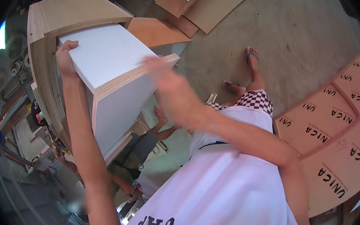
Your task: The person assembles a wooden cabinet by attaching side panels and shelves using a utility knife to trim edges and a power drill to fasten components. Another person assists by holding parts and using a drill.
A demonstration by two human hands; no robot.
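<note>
A white laminated box (112, 48) with bare plywood edges stands tilted in front of me, left of the middle. My left hand (67, 55) is closed over its far left edge, with the thumb on the white upper face. At the opposite side, my right hand (162, 73) is smeared by motion near the bare plywood front edge (136, 74). Its fingers are too blurred to read, and I cannot tell whether they touch the box. Directly behind and left of the box rises a thick stack of plywood sheets (84, 12).
Brown printed sheets (328, 134) lie at the right. Loose boards (214, 8) rest on the concrete floor (297, 45) at the far side. Another person's leg (161, 130) shows below the box. Tools and cables (17, 68) crowd the left.
</note>
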